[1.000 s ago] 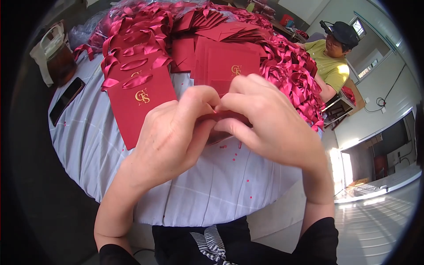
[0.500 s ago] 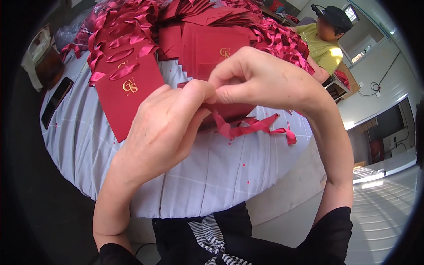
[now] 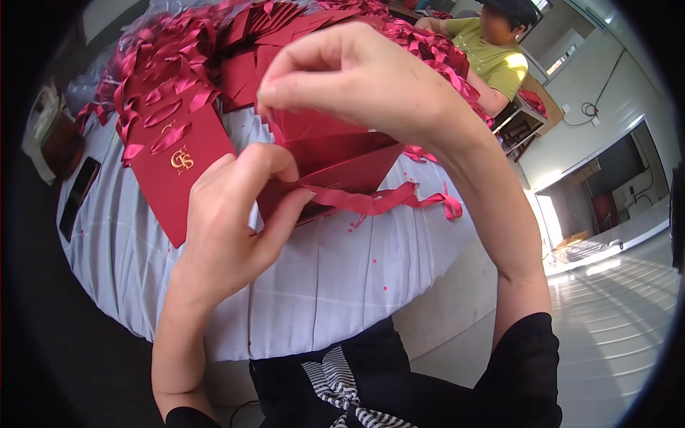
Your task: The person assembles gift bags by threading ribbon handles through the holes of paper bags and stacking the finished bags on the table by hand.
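Red bag (image 3: pixel 357 169) over creased pale cloth (image 3: pixel 300 314); perhaps a doorway (image 3: pixel 612 175) rightward.

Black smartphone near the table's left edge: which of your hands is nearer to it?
Left. The left hand is to the right of the smartphone, with a red gift bag lying between them; the right hand is farther right and higher in the picture.
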{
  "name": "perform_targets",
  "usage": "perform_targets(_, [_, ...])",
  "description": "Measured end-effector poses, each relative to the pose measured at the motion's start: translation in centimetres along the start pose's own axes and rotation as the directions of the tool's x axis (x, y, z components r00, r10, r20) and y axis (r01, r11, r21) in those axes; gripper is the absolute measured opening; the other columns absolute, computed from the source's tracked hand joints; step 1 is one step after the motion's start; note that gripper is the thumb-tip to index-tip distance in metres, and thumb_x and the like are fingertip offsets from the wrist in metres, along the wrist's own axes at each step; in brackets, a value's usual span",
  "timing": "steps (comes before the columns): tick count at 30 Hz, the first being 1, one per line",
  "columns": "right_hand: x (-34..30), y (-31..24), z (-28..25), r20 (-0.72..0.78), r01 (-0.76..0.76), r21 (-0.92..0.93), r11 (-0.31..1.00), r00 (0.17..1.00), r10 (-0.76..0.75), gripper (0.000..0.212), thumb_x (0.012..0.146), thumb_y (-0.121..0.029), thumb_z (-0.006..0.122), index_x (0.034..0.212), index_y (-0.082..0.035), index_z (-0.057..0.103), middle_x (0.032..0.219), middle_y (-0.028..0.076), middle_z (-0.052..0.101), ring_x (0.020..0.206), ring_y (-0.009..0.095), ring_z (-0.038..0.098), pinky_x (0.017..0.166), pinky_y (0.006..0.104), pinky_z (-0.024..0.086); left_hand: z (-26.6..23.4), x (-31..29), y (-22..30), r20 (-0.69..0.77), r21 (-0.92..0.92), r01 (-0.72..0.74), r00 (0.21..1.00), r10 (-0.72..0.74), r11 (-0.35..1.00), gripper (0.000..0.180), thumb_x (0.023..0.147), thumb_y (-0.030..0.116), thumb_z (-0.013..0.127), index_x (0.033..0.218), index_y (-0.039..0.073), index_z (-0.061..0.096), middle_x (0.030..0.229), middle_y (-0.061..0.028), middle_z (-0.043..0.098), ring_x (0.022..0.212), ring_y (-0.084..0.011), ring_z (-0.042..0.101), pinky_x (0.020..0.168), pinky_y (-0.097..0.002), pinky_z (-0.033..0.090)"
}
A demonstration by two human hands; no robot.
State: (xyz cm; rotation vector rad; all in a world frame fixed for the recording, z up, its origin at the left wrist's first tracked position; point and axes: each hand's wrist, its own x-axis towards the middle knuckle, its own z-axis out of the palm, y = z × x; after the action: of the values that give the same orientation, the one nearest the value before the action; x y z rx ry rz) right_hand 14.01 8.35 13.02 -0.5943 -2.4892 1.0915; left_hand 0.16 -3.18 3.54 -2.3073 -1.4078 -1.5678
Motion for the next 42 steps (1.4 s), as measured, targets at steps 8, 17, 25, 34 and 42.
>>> perform_targets(8, [2.5, 0.5, 1.0, -0.132, 0.047, 0.382, 0.923, 0.991, 0.004, 0.015, 0.083, -0.020, 0.067, 0.086, -0.006, 0.072, 0.081, -0.001, 0.067, 0.069, 0.002, 0.055, 0.055, 0.0188, 0.039, 0.3, -0.1, 0.2, -0.038, -0.071, 0.116, 0.992, -0.119, 0.991, 0.027, 0.072, -0.005, 0.074, 0.088, 0.000, 0.053, 0.076, -0.0052, 0.056, 0.055, -0.0110, 0.049, 0.047, -0.0231, 0.036])
perform_targets(17, [3.8, 1.9, 1.6, -0.106, 0.019, 0.558, 0.830, 0.993, 0.048, 0.013, 0.082, -0.017, 0.067, 0.082, -0.004, 0.071, 0.073, -0.001, 0.064, 0.065, 0.003, 0.052, 0.050, 0.0188, 0.035, 0.3, -0.1, 0.5, -0.005, -0.032, -0.042, 0.999, 0.042, 0.999, 0.027, 0.068, -0.007, 0.071, 0.087, 0.001, 0.054, 0.072, -0.0072, 0.058, 0.057, -0.0178, 0.053, 0.049, -0.0279, 0.041])
perform_targets(25, [4.5, 1.8, 2.0, -0.107, -0.013, 0.518, 0.855, 0.991, 0.080, 0.014, 0.082, -0.016, 0.066, 0.081, -0.002, 0.070, 0.071, 0.000, 0.063, 0.062, 0.005, 0.053, 0.050, 0.0204, 0.038, 0.7, 0.1, 0.5, 0.001, 0.017, -0.058, 0.998, 0.058, 0.998, 0.026, 0.068, -0.006, 0.073, 0.087, 0.000, 0.056, 0.075, -0.0081, 0.060, 0.060, -0.0178, 0.055, 0.051, -0.0273, 0.041])
perform_targets(34, [-1.4, 1.0, 1.2, -0.454, 0.267, -0.057, 0.962, 0.851, -0.263, 0.027, 0.083, -0.027, 0.066, 0.082, 0.001, 0.068, 0.067, 0.016, 0.064, 0.064, 0.029, 0.064, 0.062, 0.0376, 0.050, 0.1, 0.3, -0.2, -0.091, 0.044, 0.133, 0.988, -0.128, 0.990, 0.015, 0.077, -0.004, 0.069, 0.091, 0.000, 0.065, 0.072, -0.0067, 0.062, 0.056, -0.0129, 0.054, 0.050, -0.0244, 0.040])
perform_targets(42, [-8.4, 4.5, 4.5, -0.303, 0.306, -0.129, 0.943, 0.893, -0.332, 0.014, 0.083, -0.011, 0.067, 0.082, 0.001, 0.060, 0.084, 0.012, 0.057, 0.076, 0.029, 0.057, 0.067, 0.0365, 0.046, -0.3, 0.7, -0.5, -0.072, 0.160, 0.057, 0.996, -0.046, 0.986, 0.015, 0.075, -0.002, 0.068, 0.088, 0.003, 0.062, 0.075, -0.0095, 0.062, 0.062, -0.0253, 0.057, 0.059, -0.0324, 0.043])
